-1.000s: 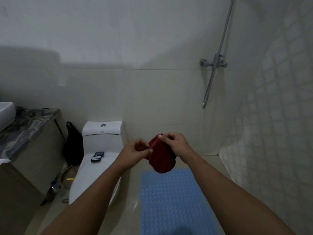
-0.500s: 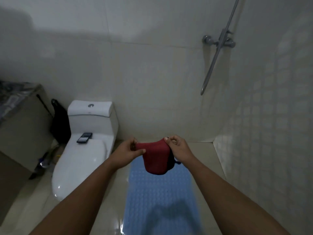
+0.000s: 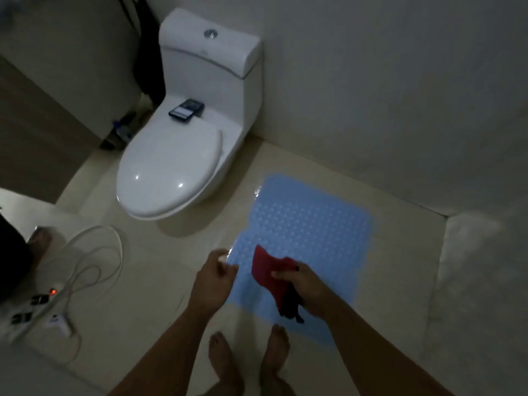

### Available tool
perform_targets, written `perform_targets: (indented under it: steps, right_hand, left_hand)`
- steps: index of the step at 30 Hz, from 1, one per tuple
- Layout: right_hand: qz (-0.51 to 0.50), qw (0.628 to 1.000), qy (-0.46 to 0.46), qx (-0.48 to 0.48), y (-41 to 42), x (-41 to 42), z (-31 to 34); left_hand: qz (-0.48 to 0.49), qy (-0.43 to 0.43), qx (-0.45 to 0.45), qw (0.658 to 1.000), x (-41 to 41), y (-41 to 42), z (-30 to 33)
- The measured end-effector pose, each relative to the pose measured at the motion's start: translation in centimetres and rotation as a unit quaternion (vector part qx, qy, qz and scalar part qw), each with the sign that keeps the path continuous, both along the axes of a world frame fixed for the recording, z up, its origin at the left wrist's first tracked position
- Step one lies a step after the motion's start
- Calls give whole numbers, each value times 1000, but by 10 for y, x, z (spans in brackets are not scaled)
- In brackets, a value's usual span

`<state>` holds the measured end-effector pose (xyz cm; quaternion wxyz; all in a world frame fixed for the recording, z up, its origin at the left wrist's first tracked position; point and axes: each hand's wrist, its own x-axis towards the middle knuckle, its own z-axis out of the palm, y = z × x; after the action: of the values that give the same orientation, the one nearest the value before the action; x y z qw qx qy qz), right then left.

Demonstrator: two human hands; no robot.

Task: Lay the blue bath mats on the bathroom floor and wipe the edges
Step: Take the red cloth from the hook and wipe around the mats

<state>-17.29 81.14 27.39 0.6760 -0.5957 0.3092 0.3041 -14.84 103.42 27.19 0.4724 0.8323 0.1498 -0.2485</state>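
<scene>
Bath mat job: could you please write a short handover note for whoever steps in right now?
Right hand: grips the red cloth above the near part of the blue bath mat.
Left hand: holds nothing, fingers loosely curled, over the mat's near-left edge.
Mat: one, lying flat on the floor to the right of the toilet. No second mat in view.
Done: this mat is laid.
Left: wipe its edges with the cloth; lay any other mats.
Note: a power strip and cable lie on the floor to the left, and a phone sits on the toilet.
</scene>
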Motion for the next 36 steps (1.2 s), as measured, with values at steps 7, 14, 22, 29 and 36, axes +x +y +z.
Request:
perform_targets:
  steps: [7,14,22,29,36]
  right_hand:
    - [40,993,86,-65,62,-20,-283]
    - [44,988,-23,-144,88,91,-516]
    - [339,803,-280,-402,101,263,-653]
    - [503,638,-377,-444,206,133,-726]
    - [709,425,-475,-302,198,68,-724]
  left_hand:
    - [-22,162,122,979,-83,54,-282]
    - [-58,115,216,968,-83,72,-519]
    - [-139,-85,242,957,-81,83,-685]
    - [-110,-148,292,938,-105,104,-706]
    - [-103,-93,306,942,-119,105,-691]
